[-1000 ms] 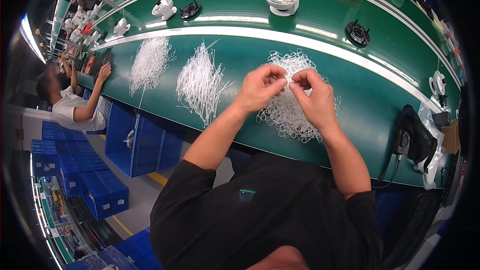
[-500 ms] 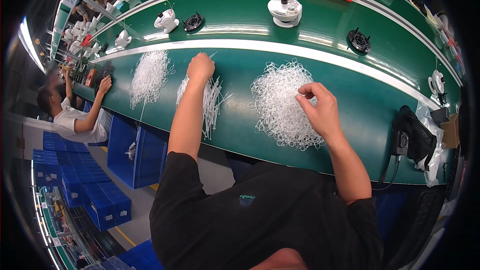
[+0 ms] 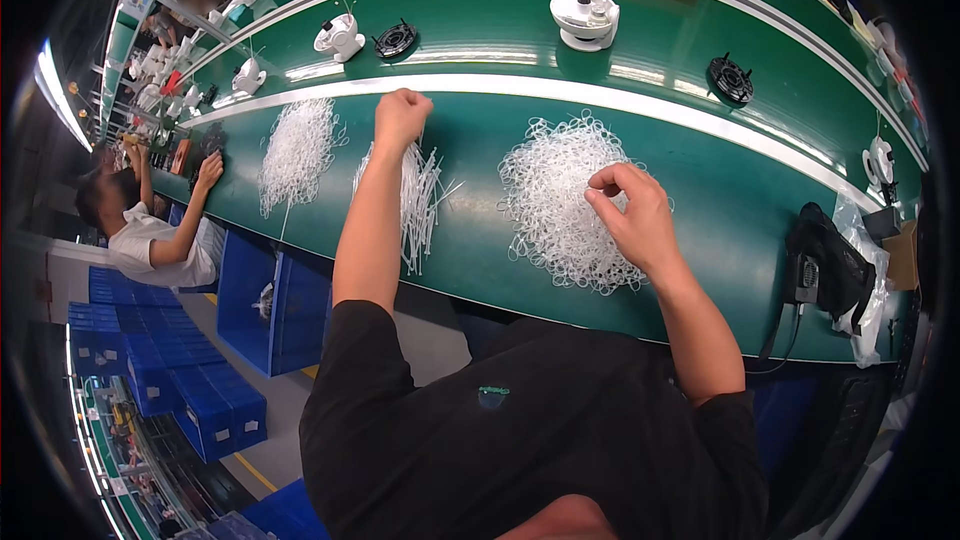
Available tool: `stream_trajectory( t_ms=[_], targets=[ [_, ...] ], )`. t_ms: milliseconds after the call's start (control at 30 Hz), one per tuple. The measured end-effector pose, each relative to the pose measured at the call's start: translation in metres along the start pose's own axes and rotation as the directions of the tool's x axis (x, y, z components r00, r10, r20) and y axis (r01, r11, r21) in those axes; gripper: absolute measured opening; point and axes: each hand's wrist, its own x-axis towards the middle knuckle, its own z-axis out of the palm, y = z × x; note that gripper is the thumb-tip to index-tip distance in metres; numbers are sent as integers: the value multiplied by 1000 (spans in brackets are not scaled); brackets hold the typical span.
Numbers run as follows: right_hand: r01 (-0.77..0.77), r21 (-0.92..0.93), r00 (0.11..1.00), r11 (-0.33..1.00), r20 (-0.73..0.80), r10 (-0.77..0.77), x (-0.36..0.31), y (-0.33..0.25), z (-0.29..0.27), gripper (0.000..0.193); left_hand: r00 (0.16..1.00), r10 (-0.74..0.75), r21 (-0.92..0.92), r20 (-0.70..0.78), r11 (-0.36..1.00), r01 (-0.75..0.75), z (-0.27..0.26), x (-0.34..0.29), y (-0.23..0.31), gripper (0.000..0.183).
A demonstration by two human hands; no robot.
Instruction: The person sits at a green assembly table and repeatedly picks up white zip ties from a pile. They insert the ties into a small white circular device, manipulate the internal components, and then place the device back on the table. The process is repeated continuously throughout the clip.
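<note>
On the left, a pale heap of looped strips (image 3: 298,155) is lying on the green bench (image 3: 720,180). Beside it, straight white cable ties (image 3: 421,215) are overlapping loosely; the left hand (image 3: 403,117), over the looped ties a second ago, is now hovering at their far end, fingers curling in, contents impossible to tell. Rightward, the white looped ties (image 3: 550,200) are forming a broad tangle; the right hand (image 3: 636,212) is staying above it, thumb and forefinger curving together, any grip unclear.
</note>
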Motion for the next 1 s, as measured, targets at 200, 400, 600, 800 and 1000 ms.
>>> stream_trajectory(
  t_ms=[200, 400, 600, 800, 1000],
  targets=[
    [-8, 144, 998, 990, -53, 16, 3, -9, 5, 19, 984, 152, -870, 98, 493, 10, -12, -48, 69, 10],
    [-67, 485, 997, 872, 8, 73, 6, -28, 23, 25, 923, 286, -957, 257, 209, 202, 18, -134, 134, 11],
    [-52, 442, 991, 896, -85, 100, 1, -15, 14, 13, 877, 358, -945, 321, 181, 272, 47, -158, 145, 10],
    [19, 326, 958, 945, -277, 77, 4, -16, 4, 13, 856, 361, -925, 370, 226, 305, 65, -171, 150, 13],
    [4, 400, 941, 916, -311, 131, 5, -21, 1, 10, 834, 392, -920, 388, 224, 323, 72, -183, 155, 12]
  ],
)
